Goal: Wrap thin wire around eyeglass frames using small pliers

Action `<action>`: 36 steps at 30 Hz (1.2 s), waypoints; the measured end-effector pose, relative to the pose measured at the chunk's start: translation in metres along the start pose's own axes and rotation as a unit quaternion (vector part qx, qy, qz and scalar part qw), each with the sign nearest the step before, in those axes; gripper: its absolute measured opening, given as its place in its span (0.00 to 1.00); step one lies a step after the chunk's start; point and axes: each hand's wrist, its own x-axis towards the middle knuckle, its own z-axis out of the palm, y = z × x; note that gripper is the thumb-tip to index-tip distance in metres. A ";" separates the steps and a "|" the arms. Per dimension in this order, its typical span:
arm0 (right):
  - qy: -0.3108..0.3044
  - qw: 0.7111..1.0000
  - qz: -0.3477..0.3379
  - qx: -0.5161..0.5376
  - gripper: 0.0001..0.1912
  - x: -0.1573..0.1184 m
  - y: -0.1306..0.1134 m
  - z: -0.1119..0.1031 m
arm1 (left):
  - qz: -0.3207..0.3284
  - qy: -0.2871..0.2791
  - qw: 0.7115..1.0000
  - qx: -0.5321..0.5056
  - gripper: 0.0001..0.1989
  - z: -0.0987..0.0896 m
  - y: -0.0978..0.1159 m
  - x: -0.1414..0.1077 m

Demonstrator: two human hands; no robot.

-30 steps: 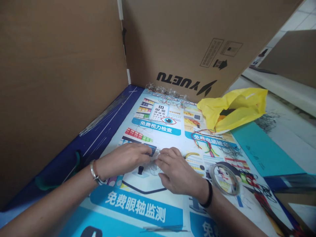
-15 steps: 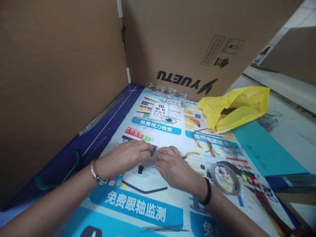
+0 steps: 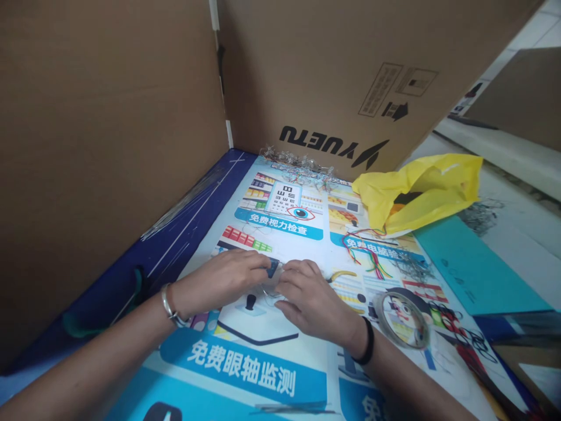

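My left hand [image 3: 234, 275] is closed in a pinch over the printed poster sheet [image 3: 280, 245]. Facing it, my right hand [image 3: 309, 298] is closed too, its fingertips a short way from the left ones. Between and under the fingers shows a thin silvery wire [image 3: 268, 290], bent into a loop; its ends are hidden by the fingers. A yellow curved thing [image 3: 342, 274] lies just beyond my right hand. Farther right is a roll of clear tape [image 3: 403, 318].
Cardboard walls [image 3: 333, 76] stand behind and at left. Bent wire pieces [image 3: 298, 164] line the back. Straight wires [image 3: 184, 202] lie at left, more [image 3: 293, 407] in front. At right are a yellow bag [image 3: 438, 204], coloured cords [image 3: 374, 260] and a teal sheet [image 3: 477, 266].
My right thumb has shifted, standing more apart from the fingers. The wire loop has moved slightly between the hands. My left hand stays nearly still.
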 end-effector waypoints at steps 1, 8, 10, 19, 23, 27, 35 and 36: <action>0.005 1.000 0.000 0.003 0.08 0.000 0.001 0.001 | 0.001 -0.001 1.000 0.001 0.10 0.000 0.000 0.000; 0.084 0.996 -0.003 0.011 0.11 -0.009 0.010 -0.002 | 0.016 0.003 1.000 -0.003 0.09 -0.001 -0.001 0.000; 0.113 0.994 0.004 0.009 0.12 -0.012 0.015 -0.004 | 0.013 0.002 1.000 -0.006 0.11 -0.002 -0.002 -0.002; 0.179 0.982 0.050 0.035 0.09 -0.021 0.025 -0.001 | -0.015 0.021 1.000 0.004 0.10 -0.010 -0.008 -0.007; 0.204 0.976 0.072 0.033 0.07 -0.022 0.023 0.002 | -0.017 0.033 0.999 0.006 0.11 -0.022 -0.014 -0.012; 0.203 0.975 0.084 0.019 0.06 -0.024 0.020 0.005 | -0.061 0.035 0.997 -0.020 0.11 -0.032 -0.016 -0.016; 0.209 0.941 0.248 0.097 0.05 -0.015 0.013 -0.005 | -0.271 -0.010 0.945 -0.183 0.08 -0.029 -0.002 0.005; 0.195 0.936 0.271 0.109 0.05 -0.012 0.012 -0.008 | -0.278 -0.022 0.941 -0.192 0.08 -0.029 -0.001 0.008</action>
